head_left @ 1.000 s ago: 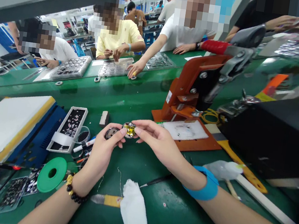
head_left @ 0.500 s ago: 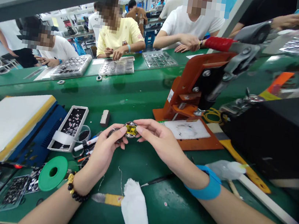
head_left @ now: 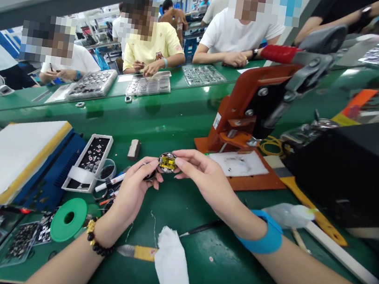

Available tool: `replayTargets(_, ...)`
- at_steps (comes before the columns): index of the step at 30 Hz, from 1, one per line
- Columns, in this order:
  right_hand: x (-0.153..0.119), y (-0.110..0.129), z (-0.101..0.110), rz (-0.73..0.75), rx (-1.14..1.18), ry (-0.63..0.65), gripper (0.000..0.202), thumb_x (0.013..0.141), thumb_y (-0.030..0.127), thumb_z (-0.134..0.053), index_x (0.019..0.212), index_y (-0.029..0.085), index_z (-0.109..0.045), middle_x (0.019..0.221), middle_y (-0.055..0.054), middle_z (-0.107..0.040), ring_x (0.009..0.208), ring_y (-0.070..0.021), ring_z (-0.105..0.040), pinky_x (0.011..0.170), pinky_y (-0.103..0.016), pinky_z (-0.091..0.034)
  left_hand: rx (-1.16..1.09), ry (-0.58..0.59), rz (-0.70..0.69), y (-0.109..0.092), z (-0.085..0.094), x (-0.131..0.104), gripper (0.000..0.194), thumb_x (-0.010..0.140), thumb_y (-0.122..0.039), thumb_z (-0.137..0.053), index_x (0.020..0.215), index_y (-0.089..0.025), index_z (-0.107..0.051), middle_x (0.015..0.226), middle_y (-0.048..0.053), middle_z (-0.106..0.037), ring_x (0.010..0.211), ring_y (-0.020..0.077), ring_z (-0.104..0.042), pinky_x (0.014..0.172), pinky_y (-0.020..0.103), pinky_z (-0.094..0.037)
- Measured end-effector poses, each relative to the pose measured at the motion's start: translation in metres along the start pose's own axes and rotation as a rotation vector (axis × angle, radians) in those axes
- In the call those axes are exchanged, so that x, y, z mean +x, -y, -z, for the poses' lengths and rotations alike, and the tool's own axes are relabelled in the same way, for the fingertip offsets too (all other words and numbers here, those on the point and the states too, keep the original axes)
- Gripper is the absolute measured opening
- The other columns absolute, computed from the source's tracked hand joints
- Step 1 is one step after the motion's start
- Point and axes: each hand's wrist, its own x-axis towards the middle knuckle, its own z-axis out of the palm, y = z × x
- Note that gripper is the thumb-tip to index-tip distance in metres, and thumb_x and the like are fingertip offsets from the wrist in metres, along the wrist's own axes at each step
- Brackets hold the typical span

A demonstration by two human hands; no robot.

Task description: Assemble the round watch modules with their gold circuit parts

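Note:
In the head view, my right hand [head_left: 206,175] pinches a round electronic module [head_left: 168,162] at its right edge between thumb and fingers. The module has a dark rim and a yellow film-like patch on its face, which is turned towards me. My left hand [head_left: 136,184] is closed around a dark round case part [head_left: 150,173], mostly covered by the thumb and fingers. Both round pieces sit side by side, touching or nearly so; whether they are joined I cannot make out. The hands are above the green bench [head_left: 179,216].
An orange toggle press [head_left: 252,94] stands behind my right hand, a white pad at its base. To the left are a parts tray [head_left: 93,159], a green spool [head_left: 68,220] and a blue box [head_left: 39,177]. A white cloth [head_left: 174,267], brush and tweezers lie near me. Co-workers sit opposite.
My left thumb has drawn back from the module's face, leaving more of the yellow patch showing. The module has shifted slightly right. Across the bench, a co-worker's hands have moved together.

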Motion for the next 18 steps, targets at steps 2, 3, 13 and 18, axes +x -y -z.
replayTargets(2, -0.0002, 0.0002, -0.0002, -0.005, 0.009, -0.002, 0.031, 0.087, 0.042, -0.075, 0.110, 0.021, -0.073, 0.108, -0.007, -0.076, 0.091, -0.0189, -0.073, 0.078, -0.034, -0.066, -0.004, 0.004, -0.003, 0.0001, -0.0002, -0.0004, 0.025, 0.089, -0.040, -0.072, 0.094, -0.016, -0.072, 0.084, 0.004, -0.062, 0.076, 0.0137, -0.057, 0.060, 0.021, -0.047)
replayTargets(3, -0.0003, 0.0003, -0.0004, -0.009, 0.013, -0.002, 0.031, 0.087, 0.042, -0.075, 0.110, 0.021, -0.073, 0.108, -0.007, -0.076, 0.092, -0.0188, -0.073, 0.078, -0.034, -0.066, -0.007, 0.005, -0.004, 0.0001, -0.0004, -0.0005, 0.025, 0.089, -0.040, -0.072, 0.094, -0.016, -0.072, 0.085, 0.004, -0.062, 0.076, 0.0137, -0.057, 0.060, 0.022, -0.047)
replayTargets(13, -0.0004, 0.0010, -0.0013, -0.031, 0.032, 0.007, 0.031, 0.087, 0.041, -0.075, 0.111, 0.020, -0.073, 0.109, -0.008, -0.076, 0.093, -0.0187, -0.073, 0.079, -0.033, -0.067, -0.004, 0.009, 0.001, -0.0009, -0.0020, -0.0013, 0.026, 0.088, -0.041, -0.074, 0.093, -0.015, -0.071, 0.082, 0.004, -0.062, 0.075, 0.0135, -0.057, 0.060, 0.021, -0.048)
replayTargets(18, -0.0010, 0.0001, -0.0010, -0.029, 0.034, 0.023, 0.032, 0.088, 0.042, -0.075, 0.111, 0.021, -0.072, 0.113, -0.008, -0.076, 0.093, -0.0180, -0.074, 0.080, -0.033, -0.067, 0.008, -0.047, -0.006, 0.0011, -0.0031, -0.0009, 0.034, 0.077, -0.041, -0.086, 0.097, -0.017, -0.071, 0.076, 0.001, -0.063, 0.071, 0.0125, -0.058, 0.060, 0.020, -0.047)
